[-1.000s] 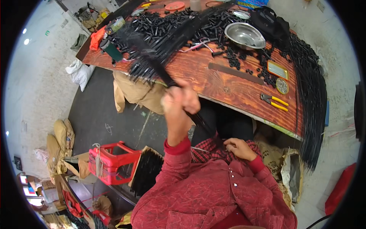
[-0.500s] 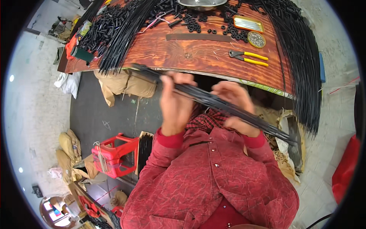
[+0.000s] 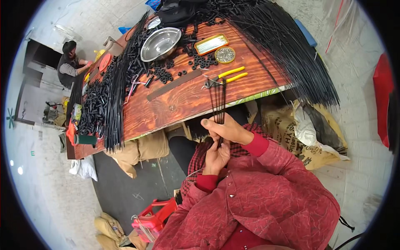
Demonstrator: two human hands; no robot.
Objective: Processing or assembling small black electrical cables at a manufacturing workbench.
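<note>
A small bundle of thin black rods (image 3: 218, 100) stands out from my two hands over the table's front edge, its far ends slightly fanned. Closed around the rods at the upper side is my right hand (image 3: 230, 128), thumb pointing left. My left hand (image 3: 217, 158) grips the same bundle just below it, close to my lap. The rods' far tips reach in front of end-cutting pliers with yellow handles (image 3: 234, 78), which lie on the wooden table (image 3: 143, 121).
Long black rods (image 3: 287, 50) overhang the table's right side, with another sheaf (image 3: 114, 112) at left. Black rings (image 3: 163, 75), a steel bowl (image 3: 160, 45), a yellow tray (image 3: 211, 43) and a round tin (image 3: 225, 54) sit on top. Another person (image 3: 70, 68) is at far left.
The rod bundle has swung from slanting across my lap to pointing away toward the table. My hands have come close together on it. The view has turned, bringing another person in at left.
</note>
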